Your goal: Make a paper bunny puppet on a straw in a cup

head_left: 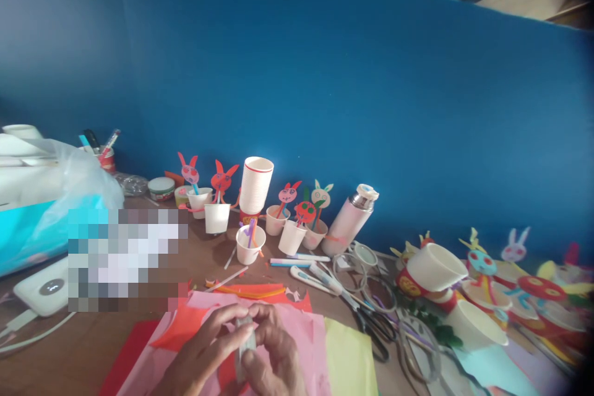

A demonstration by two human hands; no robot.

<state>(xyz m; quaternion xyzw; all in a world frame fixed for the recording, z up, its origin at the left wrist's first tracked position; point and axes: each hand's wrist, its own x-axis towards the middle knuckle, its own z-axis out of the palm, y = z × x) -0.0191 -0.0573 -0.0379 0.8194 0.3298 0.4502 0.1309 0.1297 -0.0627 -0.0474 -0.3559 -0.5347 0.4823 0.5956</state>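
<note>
Both hands meet low in the middle of the head view, over a stack of coloured paper. Between them is a narrow grey-white piece [243, 352] that looks like a tape roll seen edge-on. My left hand [204, 346] has its fingers closed on its upper left side. My right hand [278, 346] grips it from the right, thumb against its face. Pink paper [312, 334] lies beneath, with an orange-red scrap [180, 327] on it. Yellow paper [350, 352] sticks out at the right and red paper [127, 352] at the left.
Paper cups with rabbit faces, such as a red one [221, 180], stand along the blue wall. Behind are stacked cups [257, 185] and a thermos [350, 219]. Scissors [371, 322], a craft knife [313, 279] and tape rings [417, 346] lie right; a white device [44, 288] lies left.
</note>
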